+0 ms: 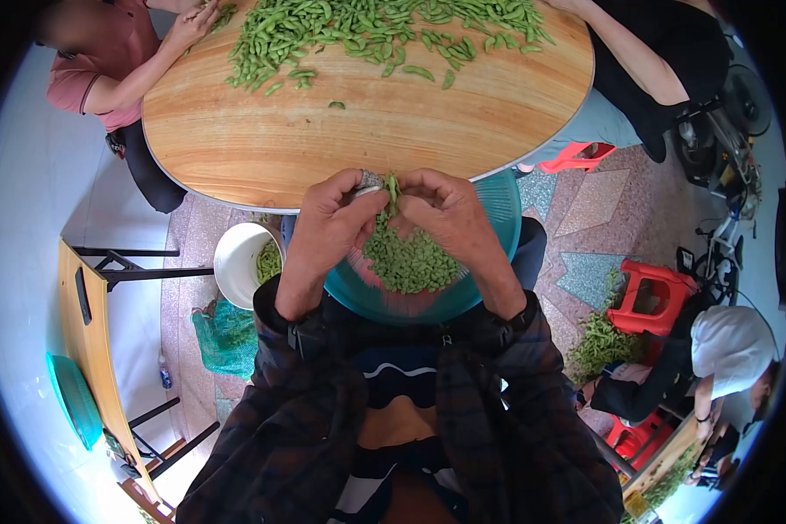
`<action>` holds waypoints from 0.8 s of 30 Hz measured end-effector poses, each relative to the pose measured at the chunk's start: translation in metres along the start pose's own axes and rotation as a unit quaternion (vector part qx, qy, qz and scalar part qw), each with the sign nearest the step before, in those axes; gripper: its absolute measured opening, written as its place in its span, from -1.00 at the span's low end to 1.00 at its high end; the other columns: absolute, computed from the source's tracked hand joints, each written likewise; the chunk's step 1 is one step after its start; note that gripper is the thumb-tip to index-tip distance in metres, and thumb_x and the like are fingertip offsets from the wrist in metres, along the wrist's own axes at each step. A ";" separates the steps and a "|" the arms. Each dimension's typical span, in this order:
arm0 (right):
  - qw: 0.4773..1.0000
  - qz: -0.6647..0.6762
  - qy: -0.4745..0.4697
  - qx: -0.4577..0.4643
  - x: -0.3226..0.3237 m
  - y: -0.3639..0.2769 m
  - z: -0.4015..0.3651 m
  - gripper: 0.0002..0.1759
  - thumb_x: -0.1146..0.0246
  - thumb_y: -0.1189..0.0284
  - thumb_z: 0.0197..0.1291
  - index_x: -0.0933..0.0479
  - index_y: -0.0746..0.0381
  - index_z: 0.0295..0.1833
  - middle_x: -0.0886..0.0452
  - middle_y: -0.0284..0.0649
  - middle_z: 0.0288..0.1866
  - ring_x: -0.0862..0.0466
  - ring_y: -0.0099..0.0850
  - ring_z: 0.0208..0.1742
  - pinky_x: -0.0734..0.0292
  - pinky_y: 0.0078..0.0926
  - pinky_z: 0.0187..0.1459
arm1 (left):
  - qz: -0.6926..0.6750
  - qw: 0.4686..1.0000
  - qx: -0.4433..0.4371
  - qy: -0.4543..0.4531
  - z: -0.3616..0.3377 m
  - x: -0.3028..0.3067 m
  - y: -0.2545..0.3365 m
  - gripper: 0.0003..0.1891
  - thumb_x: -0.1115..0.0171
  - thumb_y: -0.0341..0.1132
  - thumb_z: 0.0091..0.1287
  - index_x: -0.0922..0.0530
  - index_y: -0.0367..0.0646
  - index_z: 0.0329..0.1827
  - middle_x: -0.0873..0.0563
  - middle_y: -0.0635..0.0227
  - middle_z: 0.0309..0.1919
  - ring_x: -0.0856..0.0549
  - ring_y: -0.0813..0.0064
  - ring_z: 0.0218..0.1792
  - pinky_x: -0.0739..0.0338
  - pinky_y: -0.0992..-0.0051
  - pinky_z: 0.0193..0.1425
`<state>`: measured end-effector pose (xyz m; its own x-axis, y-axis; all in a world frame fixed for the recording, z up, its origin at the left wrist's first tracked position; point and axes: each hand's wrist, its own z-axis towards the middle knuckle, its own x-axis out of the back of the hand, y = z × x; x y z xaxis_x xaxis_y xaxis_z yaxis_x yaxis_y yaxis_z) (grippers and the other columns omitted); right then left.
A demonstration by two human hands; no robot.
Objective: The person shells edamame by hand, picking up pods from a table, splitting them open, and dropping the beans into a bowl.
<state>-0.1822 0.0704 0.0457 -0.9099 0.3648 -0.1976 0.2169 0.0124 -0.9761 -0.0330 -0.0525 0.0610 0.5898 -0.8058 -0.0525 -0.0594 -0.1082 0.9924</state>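
Just over the teal basin (505, 210), L hand (327, 218) & R hand (450, 214) are close together, w/ one green pod (392, 194) btwn their fingertips. Both hands are nearly closed: thumbs & fingers pinch this pod, the other fingers are curled. If the pod is already split, I cannot tell. A grey wrap (371, 180) is around one finger of the L hand.

Directly below the hands, many shelled beans (410, 262) lie in the basin. Fwd of the hands is the wooden bench (410, 140); on its far part a big heap of pods (323, 35) is spread, w/ a few loose ones nearer.

Left of the L hand & somewhat lower stands a white bucket (233, 266), w/ pods inside; a green net bag (227, 341) lies just beside it. Fwd-left of the hands, a person in pink shirt (144, 39) has hands near pods at the bench edge. Well to the right of the R hand, a red stool (651, 297) stands near a leafy heap (607, 341).
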 end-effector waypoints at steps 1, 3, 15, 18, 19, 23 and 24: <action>1.000 0.000 0.001 0.000 0.000 0.001 0.001 -0.70 -0.25 0.50 0.35 -0.60 0.46 0.11 -0.75 -0.16 -0.16 -0.78 -0.46 -0.23 -0.72 -0.52 -0.24 | -0.002 1.000 -0.004 0.000 0.000 0.000 -0.001 -0.89 -0.31 -0.40 0.45 -0.63 -0.25 -0.22 -0.58 0.53 -0.60 -0.49 0.79 -0.61 -0.29 0.67 -0.57; 1.000 0.006 0.003 0.000 0.000 0.003 0.002 -0.72 -0.24 0.52 0.32 -0.58 0.46 0.07 -0.74 -0.17 -0.21 -0.77 -0.47 -0.26 -0.72 -0.52 -0.24 | 0.002 1.000 -0.002 0.002 0.000 -0.001 0.000 -0.89 -0.31 -0.39 0.45 -0.63 -0.25 -0.23 -0.58 0.53 -0.60 -0.49 0.79 -0.62 -0.29 0.67 -0.57; 0.999 -0.027 -0.014 -0.031 -0.001 -0.007 0.005 -0.70 -0.19 0.53 0.27 -0.57 0.43 0.07 -0.71 -0.19 -0.19 -0.77 -0.44 -0.29 -0.70 -0.51 -0.21 | 0.012 1.000 0.003 0.011 0.001 0.000 -0.002 -0.89 -0.32 -0.39 0.44 -0.64 -0.22 -0.26 -0.59 0.54 -0.59 -0.49 0.78 -0.60 -0.29 0.65 -0.55; 0.998 -0.022 -0.039 -0.040 0.004 -0.008 0.007 -0.69 -0.18 0.54 0.27 -0.56 0.43 0.09 -0.71 -0.18 -0.18 -0.77 -0.43 -0.28 -0.71 -0.50 -0.20 | 0.002 1.000 -0.001 0.004 0.002 0.001 -0.003 -0.89 -0.32 -0.39 0.43 -0.63 -0.22 -0.27 -0.58 0.55 -0.59 -0.48 0.78 -0.59 -0.28 0.65 -0.54; 0.998 -0.021 -0.038 -0.039 0.005 -0.007 0.008 -0.69 -0.18 0.54 0.27 -0.56 0.43 0.09 -0.71 -0.18 -0.18 -0.77 -0.43 -0.28 -0.71 -0.50 -0.20 | -0.003 1.000 0.000 0.002 0.002 0.001 -0.003 -0.89 -0.32 -0.39 0.43 -0.63 -0.21 -0.27 -0.58 0.55 -0.59 -0.48 0.78 -0.58 -0.27 0.66 -0.54; 0.997 -0.009 -0.061 -0.045 0.010 -0.005 0.011 -0.66 -0.17 0.55 0.27 -0.54 0.42 0.14 -0.70 -0.17 -0.17 -0.76 -0.43 -0.26 -0.72 -0.48 -0.22 | -0.011 1.000 0.009 -0.004 0.002 0.001 -0.004 -0.89 -0.32 -0.39 0.42 -0.63 -0.21 -0.28 -0.58 0.54 -0.59 -0.48 0.78 -0.57 -0.27 0.66 -0.54; 0.996 -0.014 -0.070 -0.047 0.010 -0.006 0.011 -0.65 -0.17 0.55 0.27 -0.53 0.42 0.15 -0.70 -0.18 -0.17 -0.75 -0.43 -0.26 -0.72 -0.48 -0.23 | -0.021 1.000 0.007 -0.005 0.003 0.001 -0.004 -0.90 -0.33 -0.40 0.42 -0.63 -0.21 -0.28 -0.58 0.53 -0.59 -0.48 0.77 -0.57 -0.28 0.65 -0.54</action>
<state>-0.1968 0.0636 0.0487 -0.9553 0.2290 -0.1871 0.2163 0.1098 -0.9701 -0.0343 -0.0541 0.0566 0.5845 -0.8059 -0.0945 -0.0472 -0.1500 0.9876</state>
